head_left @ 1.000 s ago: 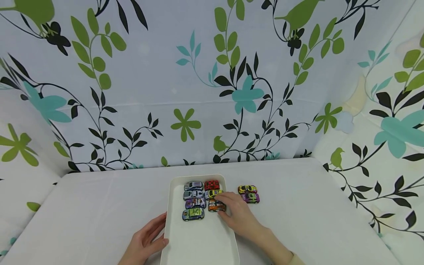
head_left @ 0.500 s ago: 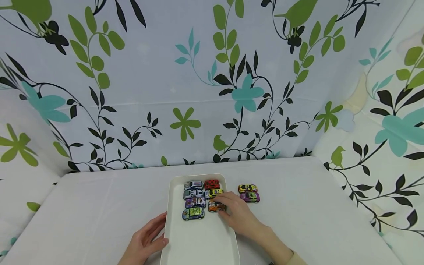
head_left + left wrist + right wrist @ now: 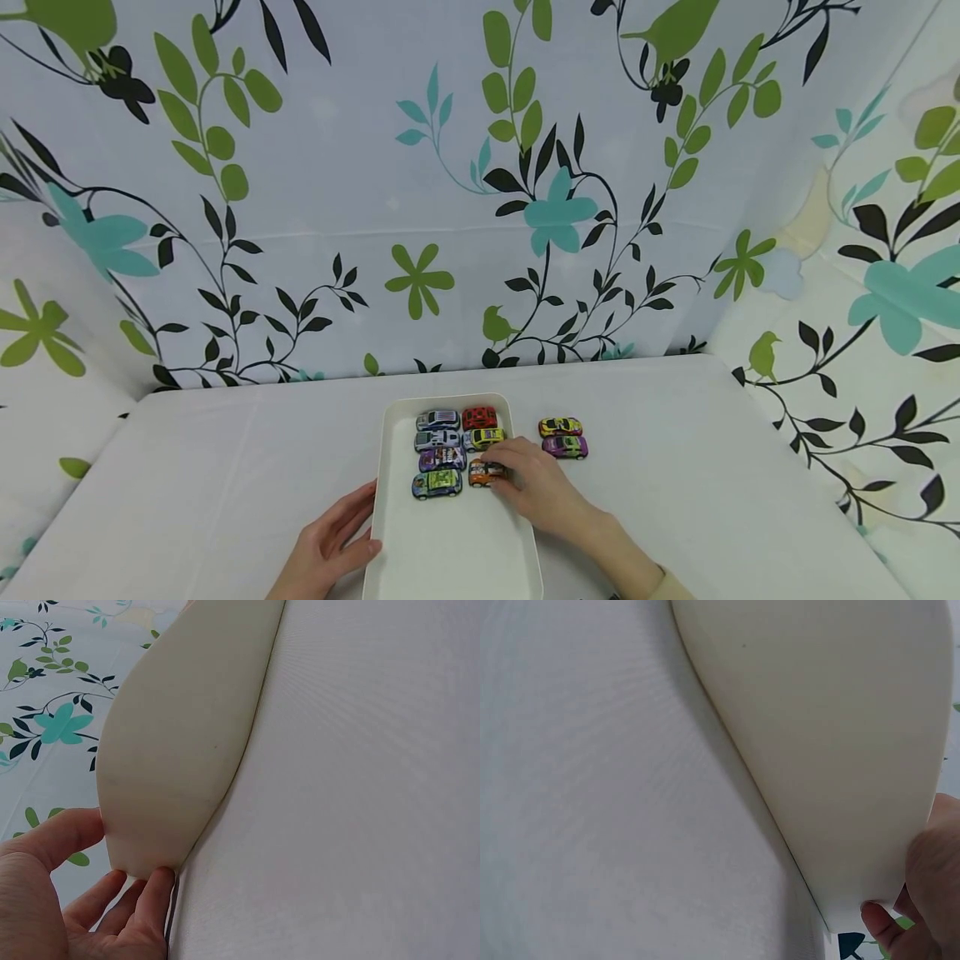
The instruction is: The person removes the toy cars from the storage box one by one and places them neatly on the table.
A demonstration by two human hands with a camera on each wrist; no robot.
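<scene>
In the head view, my right hand [image 3: 542, 487] pinches an orange toy car [image 3: 486, 473] inside the white tray [image 3: 453, 554]. The car sits below a yellow toy car [image 3: 483, 439] and a red one [image 3: 479, 417]. To its left runs a column of several toy cars, with a purple one [image 3: 442, 459] and a green one [image 3: 437, 483] at its near end. My left hand [image 3: 330, 537] holds the tray's left side, thumb over the rim. In the left wrist view, fingertips [image 3: 159, 881] meet the tray's outer wall [image 3: 180, 735].
Right of the tray, a yellow toy car [image 3: 560, 427] and a purple-and-green toy car [image 3: 566, 447] stand on the white table [image 3: 697, 500]. A leaf-patterned cloth [image 3: 337, 167] hangs behind the table's far edge.
The orange car has shifted slightly left in my right hand, nearer the left column. My left hand and the tray stay where they were.
</scene>
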